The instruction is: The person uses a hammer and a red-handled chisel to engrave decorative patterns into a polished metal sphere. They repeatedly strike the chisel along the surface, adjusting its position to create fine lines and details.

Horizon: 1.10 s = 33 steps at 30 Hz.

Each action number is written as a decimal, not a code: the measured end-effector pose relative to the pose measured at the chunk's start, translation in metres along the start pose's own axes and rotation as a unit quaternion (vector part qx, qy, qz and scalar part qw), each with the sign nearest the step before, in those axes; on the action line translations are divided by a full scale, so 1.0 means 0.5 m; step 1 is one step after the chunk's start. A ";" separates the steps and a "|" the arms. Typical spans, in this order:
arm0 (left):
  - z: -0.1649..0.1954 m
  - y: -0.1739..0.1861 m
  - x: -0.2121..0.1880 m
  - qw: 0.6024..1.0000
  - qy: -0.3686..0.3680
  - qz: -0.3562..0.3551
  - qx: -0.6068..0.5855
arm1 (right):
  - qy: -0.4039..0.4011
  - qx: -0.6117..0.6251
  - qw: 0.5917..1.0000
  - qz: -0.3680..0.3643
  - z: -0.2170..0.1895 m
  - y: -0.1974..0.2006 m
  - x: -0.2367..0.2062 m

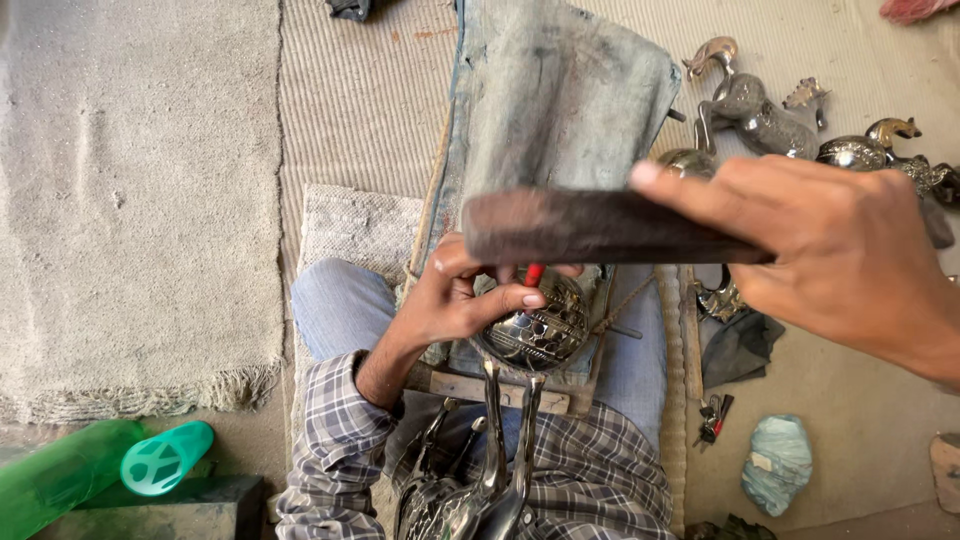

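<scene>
My left hand (462, 296) holds a thin red-handled tool (533, 273) upright against a shiny engraved metal animal figure (540, 330) that rests in my lap. The figure's legs (505, 430) point toward me. My right hand (835, 250) is raised close to the camera and grips a dark wooden block (590, 226) held level above the red tool. A worn blue-grey cloth pad (560, 100) lies beyond the figure. My sleeve is checked, and I wear blue jeans.
Several silver and brass animal figurines (760, 110) stand at the upper right. A green plastic bottle (110, 465) lies at the lower left on a beige rug (130, 200). A wrapped pale bundle (778, 462) and small pliers (714, 415) sit at the lower right.
</scene>
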<state>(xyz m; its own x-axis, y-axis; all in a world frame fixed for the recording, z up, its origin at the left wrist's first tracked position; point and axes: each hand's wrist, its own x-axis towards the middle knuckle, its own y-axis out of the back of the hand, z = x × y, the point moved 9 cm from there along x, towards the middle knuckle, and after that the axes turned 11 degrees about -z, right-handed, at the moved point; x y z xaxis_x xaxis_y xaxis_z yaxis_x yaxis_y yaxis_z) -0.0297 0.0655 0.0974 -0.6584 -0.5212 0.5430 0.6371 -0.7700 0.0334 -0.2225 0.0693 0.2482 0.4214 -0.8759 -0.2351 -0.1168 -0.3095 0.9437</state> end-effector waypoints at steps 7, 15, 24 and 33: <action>-0.001 0.005 0.007 0.999 0.027 0.013 -0.019 | -0.062 0.039 0.997 -0.029 0.025 -0.004 0.009; -0.020 0.006 0.007 0.997 0.043 0.018 -0.069 | 0.004 -0.050 0.999 0.007 -0.009 0.013 0.004; -0.010 0.009 0.018 0.995 0.019 0.008 -0.093 | -0.007 -0.189 0.980 -0.062 -0.005 -0.009 0.008; -0.015 0.045 -0.014 0.985 0.012 0.092 -0.145 | 0.013 -0.166 0.986 -0.010 -0.017 -0.012 0.015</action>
<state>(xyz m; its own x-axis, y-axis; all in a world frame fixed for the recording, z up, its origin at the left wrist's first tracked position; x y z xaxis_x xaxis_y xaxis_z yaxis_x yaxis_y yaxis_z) -0.0138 0.0489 0.0882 -0.5548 -0.6671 0.4972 0.6068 -0.7332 -0.3068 -0.2107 0.0676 0.2428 0.4443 -0.8596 -0.2524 0.1910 -0.1844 0.9641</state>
